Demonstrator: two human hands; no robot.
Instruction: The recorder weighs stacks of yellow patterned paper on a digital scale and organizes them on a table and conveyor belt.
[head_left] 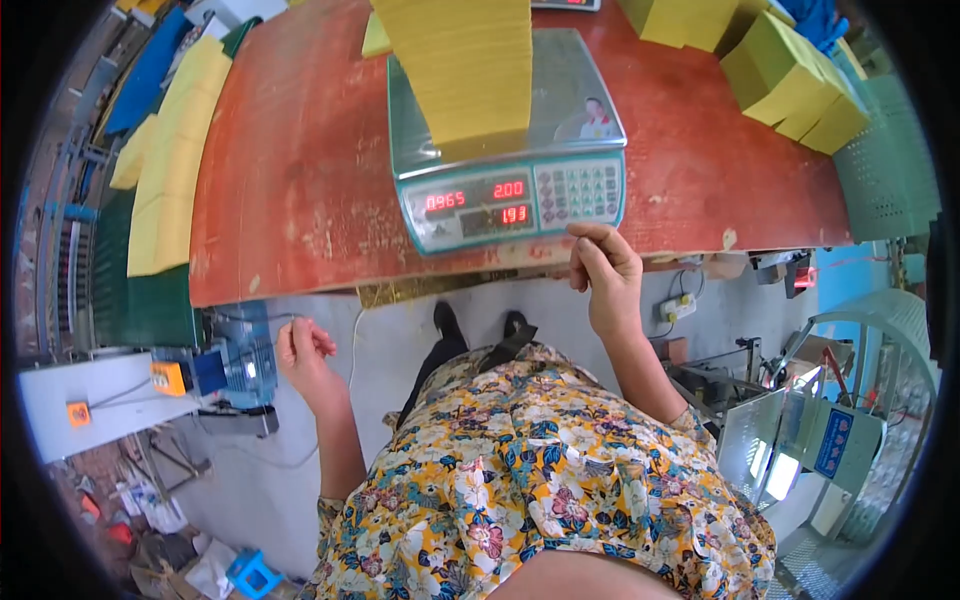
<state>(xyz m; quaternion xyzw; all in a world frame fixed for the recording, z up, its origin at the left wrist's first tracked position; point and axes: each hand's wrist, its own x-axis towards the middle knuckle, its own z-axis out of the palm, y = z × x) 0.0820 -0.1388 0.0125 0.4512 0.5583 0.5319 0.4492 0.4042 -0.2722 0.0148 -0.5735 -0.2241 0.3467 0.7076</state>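
A weighing scale (590, 135) with a teal frame, a shiny pan and red lit digits stands near the front edge of the red table (300, 190). On its pan rests a tall stack of yellow paper sheets (465, 75), reaching past the upper border of the view. My right hand (607, 275) hovers at the table's edge, just below the scale's keypad. Its fingers are curled in toward the thumb with nothing visible in them. Off the table at the left, my left hand (308, 362) hangs in the air, fingers loosely bent and slightly apart, holding nothing.
More yellow stacks (180, 170) line a green surface at the left; others (790, 80) stand at the table's far right. A second device shows partly behind the scale. Machinery with a blue motor (245, 360) sits lower left, and a power strip (678, 307) hangs under the right side.
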